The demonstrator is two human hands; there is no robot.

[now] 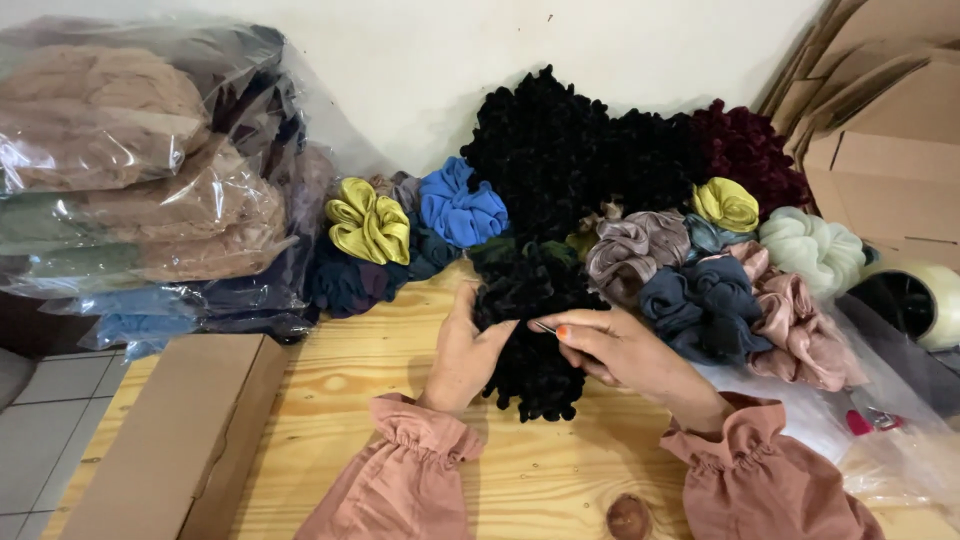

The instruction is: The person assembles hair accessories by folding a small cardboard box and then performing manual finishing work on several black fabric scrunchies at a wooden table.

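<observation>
Hands meet at the centre of the frame over a black velvet scrunchie (pixel 527 335) lying on the wooden table (pixel 540 470). The left hand (pixel 462 350) presses against the scrunchie's left side with fingers curled into the fabric, gripping it. The right hand (pixel 615 350) is closed in a pinch on a thin metal tool (pixel 545 326), perhaps a needle or pin, its tip at the velvet; what exactly it is stays too small to tell.

Judging by how things lie, the work on this black piece is under way, not finished: it is held in both hands and the tool is against it.

Behind it, across the middle of the frame, sits a heap of scrunchies: more black ones (pixel 560 150), a dark red one (pixel 745 150), a blue one (pixel 460 208), two yellow-green satin ones (pixel 368 225) (pixel 727 203), a grey-mauve one (pixel 635 250), a navy one (pixel 700 305), a pink satin one (pixel 805 330) and a pale green one (pixel 815 250). Whether these are done or waiting, the frame does not show.

Upper left holds bagged stock in clear plastic (pixel 130 170), unopened as far as can be seen. A cardboard box (pixel 180 440) sits at lower left, flat cartons (pixel 880 110) lean at upper right, and a tape roll (pixel 915 300) lies at the right edge.
</observation>
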